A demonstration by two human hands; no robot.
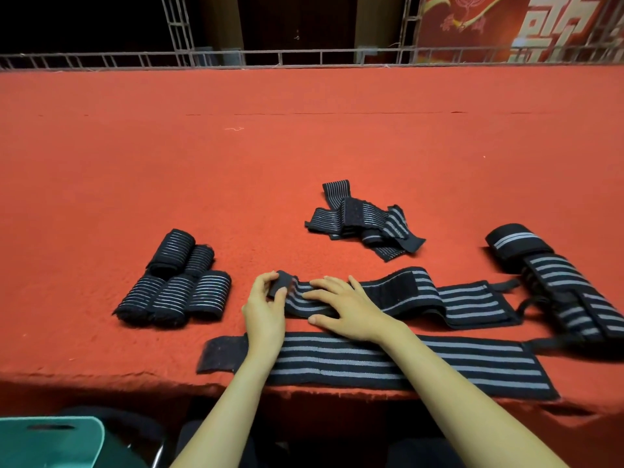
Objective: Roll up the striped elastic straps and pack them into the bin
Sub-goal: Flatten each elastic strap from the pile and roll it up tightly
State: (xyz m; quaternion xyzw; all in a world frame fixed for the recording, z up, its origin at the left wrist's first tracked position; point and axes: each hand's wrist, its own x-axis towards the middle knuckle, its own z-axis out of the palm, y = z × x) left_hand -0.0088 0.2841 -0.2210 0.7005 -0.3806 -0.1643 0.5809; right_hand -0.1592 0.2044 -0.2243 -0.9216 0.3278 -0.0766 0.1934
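A black strap with grey stripes lies flat across the red table in front of me. My left hand pinches its folded left end between thumb and fingers. Just to the right, my right hand presses flat on the same strap with straight fingers. A second long striped strap lies under my forearms along the table's near edge. Several rolled straps sit in a cluster at the left. A loose heap of unrolled straps lies further back.
More wide-striped straps, partly rolled, lie at the right edge. A teal bin shows at the bottom left, below the table's near edge. The red cloth stretches far back to a metal truss rail.
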